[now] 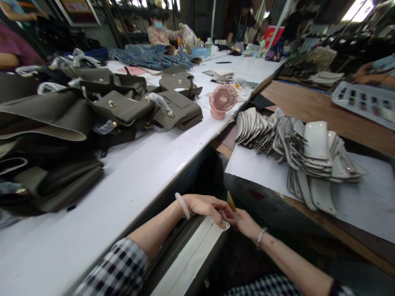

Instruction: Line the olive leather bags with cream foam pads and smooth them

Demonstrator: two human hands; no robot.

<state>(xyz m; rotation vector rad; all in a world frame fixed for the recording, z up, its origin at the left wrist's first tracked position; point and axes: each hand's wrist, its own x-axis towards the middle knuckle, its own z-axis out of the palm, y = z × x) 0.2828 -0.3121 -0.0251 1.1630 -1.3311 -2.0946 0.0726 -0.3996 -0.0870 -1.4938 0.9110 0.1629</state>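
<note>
Head view, white strip (195, 255) lined lengthwise, left hand (207, 206) pinching its end, right hand (245, 223) gripping yellow object (230, 201)

Left grip (212, 207) on white strip (194, 250); right grip (247, 225) holding yellow piece (231, 201).

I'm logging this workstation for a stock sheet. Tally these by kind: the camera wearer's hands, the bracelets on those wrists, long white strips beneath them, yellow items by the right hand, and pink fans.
Hands: 2 (left hand, right hand)
Bracelets: 2 (white bracelet, clear bracelet)
White strip: 1
Yellow item: 1
Pink fan: 1
Total: 7
</note>
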